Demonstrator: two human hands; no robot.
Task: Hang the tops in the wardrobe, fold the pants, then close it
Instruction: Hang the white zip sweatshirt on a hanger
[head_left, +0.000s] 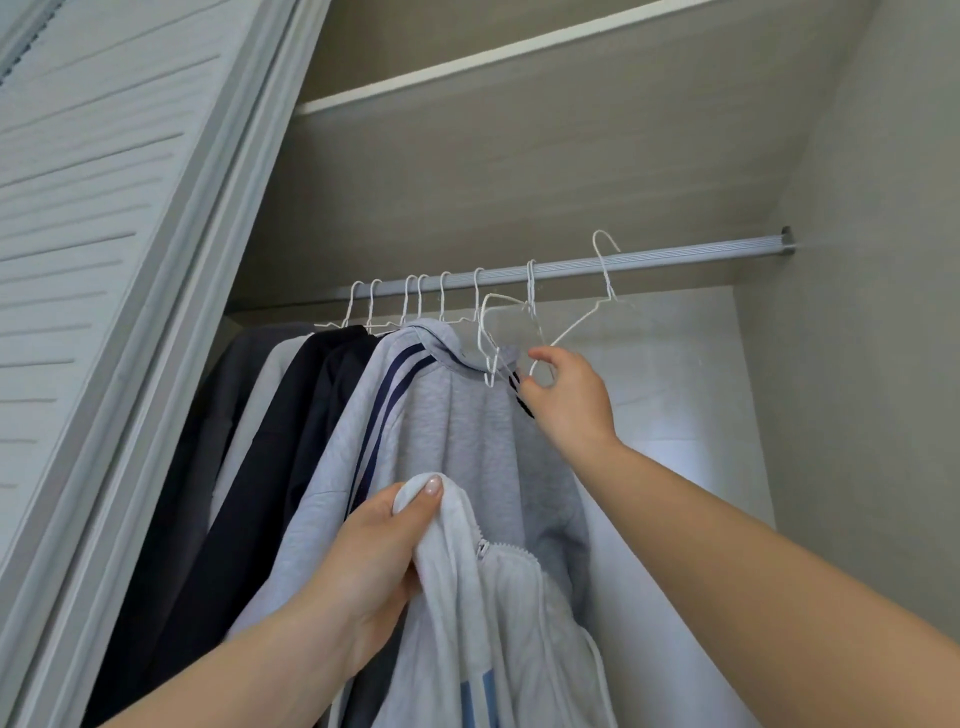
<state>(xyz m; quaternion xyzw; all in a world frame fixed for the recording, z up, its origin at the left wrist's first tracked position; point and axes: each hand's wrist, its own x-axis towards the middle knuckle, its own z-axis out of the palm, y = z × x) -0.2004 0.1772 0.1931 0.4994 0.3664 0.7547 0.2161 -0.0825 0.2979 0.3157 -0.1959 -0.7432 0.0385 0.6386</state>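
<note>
Open wardrobe, beige interior, shelf (467, 67) above, grey rail (675, 258) running left to right; louvred sliding door (104, 208) pushed to the left.

White zip-up top (498, 613) low in the centre, not yet on a hanger. Left hand (374, 561) grips it near the collar, fingers and thumb curled round a bunch of fabric; the rest hangs straight down below the frame edge.

Free wire hanger (587, 312) up and right of the top, tilted, its hook (605, 249) lifted above the rail and not resting on it. Right hand (566, 395) pinches its lower wire, fingers closed on it. The hanger's long axis slopes from upper right down toward the hand.

Key relation: hanger lies above and right of the collar, well apart from it. Judged next step: bring the two together and feed a hanger arm into the neck opening. Left hand is nearer the top, right nearer the rail.

Beside it: grey hoodie with navy stripes (457, 415) already hung, an empty hanger (493, 332) in front of it, dark tops (270, 441) further left. Bare rail to the right offers space.
</note>
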